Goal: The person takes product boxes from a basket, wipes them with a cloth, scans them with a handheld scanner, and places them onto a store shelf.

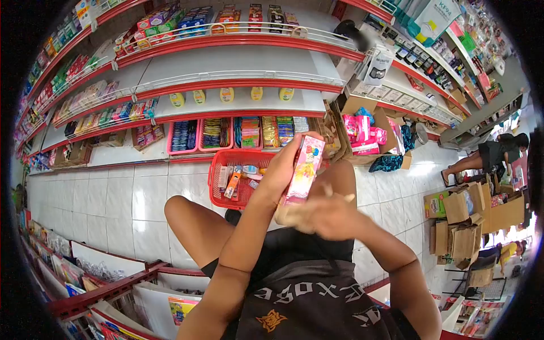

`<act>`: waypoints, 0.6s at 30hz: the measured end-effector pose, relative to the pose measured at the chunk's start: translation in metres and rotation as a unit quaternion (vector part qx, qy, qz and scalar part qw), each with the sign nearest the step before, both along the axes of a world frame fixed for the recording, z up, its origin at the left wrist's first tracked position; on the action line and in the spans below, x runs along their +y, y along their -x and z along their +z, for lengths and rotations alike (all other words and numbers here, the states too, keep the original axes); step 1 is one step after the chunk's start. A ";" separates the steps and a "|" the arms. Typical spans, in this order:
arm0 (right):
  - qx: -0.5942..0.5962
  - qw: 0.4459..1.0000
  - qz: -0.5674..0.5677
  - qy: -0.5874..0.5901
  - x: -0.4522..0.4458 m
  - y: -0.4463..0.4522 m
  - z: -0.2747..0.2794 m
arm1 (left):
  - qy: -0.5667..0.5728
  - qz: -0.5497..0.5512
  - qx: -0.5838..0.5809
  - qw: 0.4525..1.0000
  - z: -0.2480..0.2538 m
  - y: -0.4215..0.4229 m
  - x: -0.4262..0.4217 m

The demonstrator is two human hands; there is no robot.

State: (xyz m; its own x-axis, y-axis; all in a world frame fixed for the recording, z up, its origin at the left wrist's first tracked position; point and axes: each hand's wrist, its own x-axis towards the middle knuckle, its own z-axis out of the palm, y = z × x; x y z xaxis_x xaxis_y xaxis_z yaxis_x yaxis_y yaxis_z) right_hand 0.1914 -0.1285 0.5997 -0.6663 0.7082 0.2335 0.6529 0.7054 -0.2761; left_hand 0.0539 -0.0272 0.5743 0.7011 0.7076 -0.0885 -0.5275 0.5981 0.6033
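Oblong carton in left hand

Cardboard boxes piled right — KF94 packet higher — distant person, seemingly bending.

The hanging pack reads "KF94", a white pack starts "MU", the dark shirt shows letters including "X", "O" and "S", and the pink box bears lettering too small to read.

You've got a bright view, white glare on the floor tiles, blown-out patches far right. Your right hand is motion-blurred; fisheye bends the shelves, corners go black.
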 end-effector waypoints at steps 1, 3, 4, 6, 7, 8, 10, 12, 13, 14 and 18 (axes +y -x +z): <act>-0.019 0.993 0.016 0.113 -0.009 0.008 0.009 | -0.001 -0.001 -0.001 1.000 -0.001 0.001 0.002; 0.110 0.983 -0.017 0.149 0.005 -0.022 -0.011 | -0.068 -0.048 -0.044 0.996 -0.005 0.004 0.004; 0.141 0.981 -0.054 0.118 0.016 -0.040 -0.021 | -0.096 -0.032 0.014 0.995 0.001 0.002 0.001; 0.099 0.987 -0.130 -0.004 0.022 -0.042 -0.020 | -0.064 0.005 -0.001 0.998 -0.001 -0.006 -0.007; 0.114 0.980 -0.162 0.022 0.020 -0.028 -0.012 | -0.053 0.035 0.006 0.998 -0.003 -0.011 -0.006; 0.130 0.971 -0.195 0.044 0.019 -0.019 -0.007 | -0.058 0.035 0.006 0.998 -0.004 -0.008 -0.002; 0.142 0.986 -0.004 0.085 0.002 -0.004 -0.026 | -0.017 0.013 -0.001 1.000 -0.005 0.000 0.003; 0.092 0.992 0.026 0.079 0.000 -0.001 -0.019 | -0.077 0.020 0.016 0.997 0.002 0.000 0.003; 0.143 0.988 0.018 0.047 0.006 -0.008 -0.018 | -0.135 0.028 0.034 0.990 0.003 0.001 0.001; 0.196 0.974 -0.089 0.066 0.012 -0.020 -0.022 | -0.180 0.019 0.058 0.982 -0.002 -0.002 0.002; 0.263 0.948 -0.177 0.018 0.021 -0.005 -0.027 | -0.118 0.044 0.047 0.991 0.000 -0.005 -0.004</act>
State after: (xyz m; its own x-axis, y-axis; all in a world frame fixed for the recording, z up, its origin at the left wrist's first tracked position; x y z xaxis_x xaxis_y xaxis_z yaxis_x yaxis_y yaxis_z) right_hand 0.1963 -0.1072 0.5729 -0.1840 0.8791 0.4398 0.6122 0.4525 -0.6484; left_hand 0.0587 -0.0312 0.5744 0.6320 0.7746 0.0243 -0.5057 0.3885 0.7703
